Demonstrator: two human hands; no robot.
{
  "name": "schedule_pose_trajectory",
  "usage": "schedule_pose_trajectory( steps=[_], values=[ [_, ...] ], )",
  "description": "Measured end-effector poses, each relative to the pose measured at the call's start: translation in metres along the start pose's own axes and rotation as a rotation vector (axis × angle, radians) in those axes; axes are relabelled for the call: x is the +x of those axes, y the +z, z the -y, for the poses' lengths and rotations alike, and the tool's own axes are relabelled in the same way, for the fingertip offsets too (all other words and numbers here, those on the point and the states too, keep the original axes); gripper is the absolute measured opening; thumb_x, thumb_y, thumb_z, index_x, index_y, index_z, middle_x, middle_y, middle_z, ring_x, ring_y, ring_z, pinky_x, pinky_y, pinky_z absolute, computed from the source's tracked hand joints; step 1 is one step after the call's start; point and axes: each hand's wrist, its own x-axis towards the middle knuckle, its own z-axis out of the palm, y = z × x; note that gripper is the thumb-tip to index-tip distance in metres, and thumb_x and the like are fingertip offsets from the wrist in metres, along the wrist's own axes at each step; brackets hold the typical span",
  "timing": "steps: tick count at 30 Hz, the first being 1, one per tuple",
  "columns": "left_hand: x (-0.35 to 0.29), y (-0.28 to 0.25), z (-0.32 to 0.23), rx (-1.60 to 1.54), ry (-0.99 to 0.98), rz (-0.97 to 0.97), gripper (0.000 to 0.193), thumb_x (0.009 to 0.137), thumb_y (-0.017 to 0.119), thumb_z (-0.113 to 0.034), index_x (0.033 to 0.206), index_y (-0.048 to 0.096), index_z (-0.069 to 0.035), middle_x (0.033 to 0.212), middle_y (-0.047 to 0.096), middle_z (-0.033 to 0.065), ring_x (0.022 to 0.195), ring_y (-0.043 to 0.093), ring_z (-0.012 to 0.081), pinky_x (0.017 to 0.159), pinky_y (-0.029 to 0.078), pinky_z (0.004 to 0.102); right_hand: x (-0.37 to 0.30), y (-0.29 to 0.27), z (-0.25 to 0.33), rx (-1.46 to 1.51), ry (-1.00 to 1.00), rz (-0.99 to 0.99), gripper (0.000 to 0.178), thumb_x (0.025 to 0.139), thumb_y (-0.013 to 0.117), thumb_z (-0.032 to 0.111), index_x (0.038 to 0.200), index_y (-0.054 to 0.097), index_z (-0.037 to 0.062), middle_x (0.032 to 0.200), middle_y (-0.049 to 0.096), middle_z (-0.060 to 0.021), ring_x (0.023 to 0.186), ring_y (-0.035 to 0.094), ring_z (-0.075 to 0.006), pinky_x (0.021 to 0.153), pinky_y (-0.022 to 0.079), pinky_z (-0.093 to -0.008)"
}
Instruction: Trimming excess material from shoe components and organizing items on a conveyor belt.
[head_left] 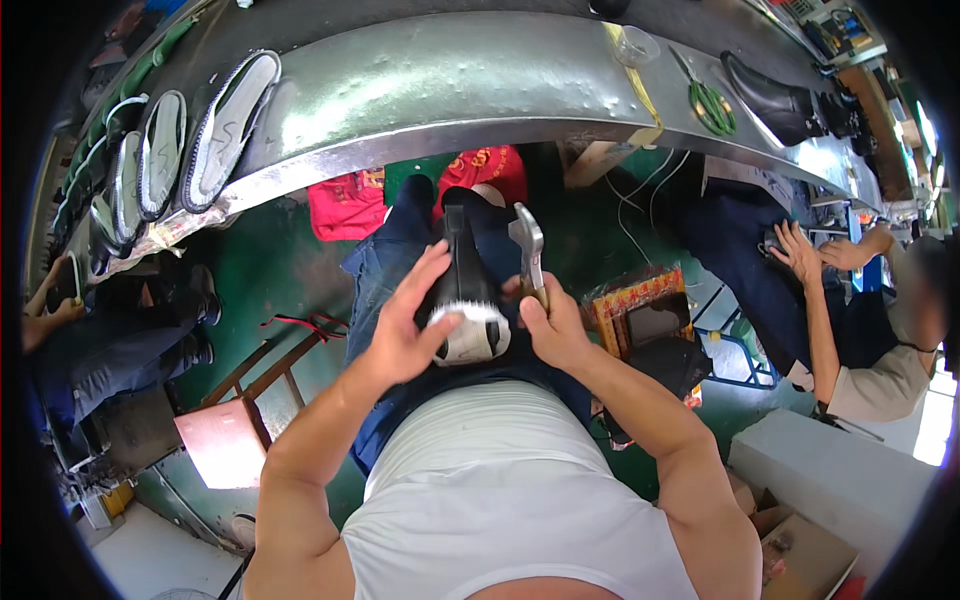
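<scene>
A black shoe point(459, 265) lies upside down across my lap, its near end pale with a ragged white edge. My left hand point(405, 315) is at the shoe's left side with fingers stretched out and thumb spread over the near end. Just right of the shoe, my right hand point(556, 330) is closed around the handle of a hammer point(528, 243). The metal head points up and away from me, and my fingers cover most of the handle. Whether the shoe sits on a support between my legs is hidden.
A long metal bench point(430, 75) curves across the far side. Shoe uppers with pale soles point(232, 130) line its left end; green-handled scissors point(709, 105) and a black boot point(775, 100) lie right. A co-worker point(850, 310) sits at right. A wooden stool point(225, 440) stands left.
</scene>
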Motion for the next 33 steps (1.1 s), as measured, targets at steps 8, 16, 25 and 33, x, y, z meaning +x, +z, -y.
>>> schedule_pose_trajectory(
  steps=[8,16,25,33],
  values=[
    [-0.043,0.036,0.027,-0.078,-0.543,-0.112,0.060,0.101,0.054,-0.020,0.151,0.030,0.001,0.135,0.056,0.0182,0.128,0.051,0.0217,0.108,0.036,0.0302,0.001,0.024,-0.033,-0.092,0.092,-0.003,0.038,0.101,0.051,0.033,0.118,0.055,-0.0011,0.085,0.064,-0.0110,0.075,0.064,-0.0188,0.070,0.050,-0.0340],
    [-0.037,0.035,0.061,-0.329,-0.651,-0.030,0.064,0.084,0.046,0.003,0.148,0.040,-0.004,0.136,0.057,0.0154,0.126,0.053,0.0211,0.107,0.037,0.0295,0.013,0.021,-0.052,0.201,0.396,0.162,0.034,0.084,0.073,0.010,0.110,0.054,-0.0018,0.087,0.063,-0.0072,0.064,0.061,-0.0118,0.057,0.052,-0.0272],
    [-0.034,0.039,0.052,-0.709,-0.738,0.050,0.099,0.072,0.061,0.009,0.158,0.014,-0.007,0.144,0.048,0.0146,0.130,0.048,0.0219,0.110,0.035,0.0298,0.011,-0.025,-0.024,-0.111,0.475,0.210,0.030,0.087,0.065,0.017,0.107,0.055,-0.0033,0.086,0.068,-0.0147,0.070,0.067,-0.0235,0.063,0.053,-0.0358],
    [-0.039,0.060,0.043,-0.163,-0.711,0.033,0.107,0.075,0.080,-0.018,0.153,0.011,0.008,0.144,0.046,0.0242,0.133,0.047,0.0279,0.112,0.034,0.0308,-0.019,-0.036,0.019,-0.703,0.057,0.567,0.036,0.090,0.059,0.019,0.118,0.056,-0.0033,0.096,0.068,-0.0243,0.093,0.065,-0.0413,0.086,0.050,-0.0467]
  ],
)
